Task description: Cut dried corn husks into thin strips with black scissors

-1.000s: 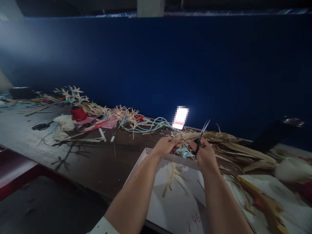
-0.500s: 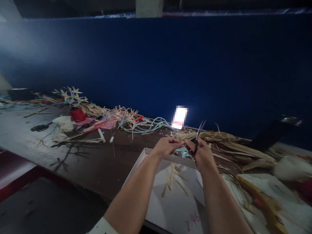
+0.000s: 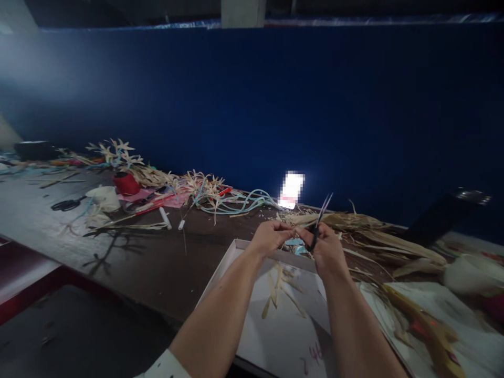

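Observation:
My left hand (image 3: 268,236) is closed in a pinch, thumb and forefinger on a small pale strip of dried husk that is mostly hidden by the fingers. My right hand (image 3: 329,248) holds black-handled scissors (image 3: 323,209), blades pointing up and away, while its thumb and forefinger meet the left fingertips. Both hands are above the far edge of a shallow white tray (image 3: 252,336). In the tray lie several thin husk pieces (image 3: 277,286). Light blue scraps (image 3: 300,249) show just under the hands.
Long dried husks (image 3: 386,239) lie to the right, near a yellow tool (image 3: 427,323). Behind the hands stands a bright, blurred-out screen (image 3: 292,189). Leftward are blue-stemmed husk flowers (image 3: 205,186), a red thread spool (image 3: 126,184) and another pair of scissors (image 3: 66,203). A dark blue wall (image 3: 252,105) rises behind.
The fingertips of both hands have drawn slightly closer together, covering more of the strip. The scissors have stayed in the right hand, and the view has barely shifted.

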Available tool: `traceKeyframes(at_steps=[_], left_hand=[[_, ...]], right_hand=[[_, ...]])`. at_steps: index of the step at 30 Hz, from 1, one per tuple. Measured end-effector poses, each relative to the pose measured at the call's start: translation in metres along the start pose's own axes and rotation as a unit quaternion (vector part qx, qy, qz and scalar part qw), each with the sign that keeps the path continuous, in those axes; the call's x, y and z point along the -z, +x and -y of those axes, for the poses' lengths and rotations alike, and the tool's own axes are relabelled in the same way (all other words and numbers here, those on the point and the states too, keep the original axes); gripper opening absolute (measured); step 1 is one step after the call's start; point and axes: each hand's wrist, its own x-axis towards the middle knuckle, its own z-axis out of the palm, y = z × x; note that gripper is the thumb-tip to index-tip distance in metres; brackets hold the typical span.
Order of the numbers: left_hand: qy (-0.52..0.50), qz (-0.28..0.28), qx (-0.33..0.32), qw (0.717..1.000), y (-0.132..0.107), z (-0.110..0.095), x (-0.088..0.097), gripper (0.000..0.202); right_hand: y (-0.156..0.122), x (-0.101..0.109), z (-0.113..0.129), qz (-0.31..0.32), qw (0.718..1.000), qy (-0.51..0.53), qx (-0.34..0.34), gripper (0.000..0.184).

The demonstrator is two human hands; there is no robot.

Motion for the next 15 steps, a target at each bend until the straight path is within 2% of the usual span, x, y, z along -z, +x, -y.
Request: traceKeyframes(at_steps=[5, 8, 10, 15], left_hand=[[-0.005, 0.005, -0.017, 1.000, -0.0015, -0.0020, -0.0007, 0.033], [-0.007, 0.009, 0.001, 1.000, -0.0034, -0.0027, -0.0008, 0.036], [-0.016, 0.025, 0.016, 0.999, -0.0056, -0.0041, -0.0007, 0.039], [-0.043, 0.057, 0.026, 0.997, -0.0100, -0.0090, -0.0009, 0.048]], right_hand=[[-0.0008, -0.0006, 0.0029, -0.046, 0.997, 0.027, -0.048, 0.029], [-0.0008, 0.0003, 0.0036, -0.063, 0.993, 0.064, -0.072, 0.028], [-0.0003, 0.0016, 0.0025, -0.056, 0.994, 0.073, -0.060, 0.028], [0.0018, 0.0045, -0.0029, -0.032, 0.999, 0.037, 0.024, 0.031]])
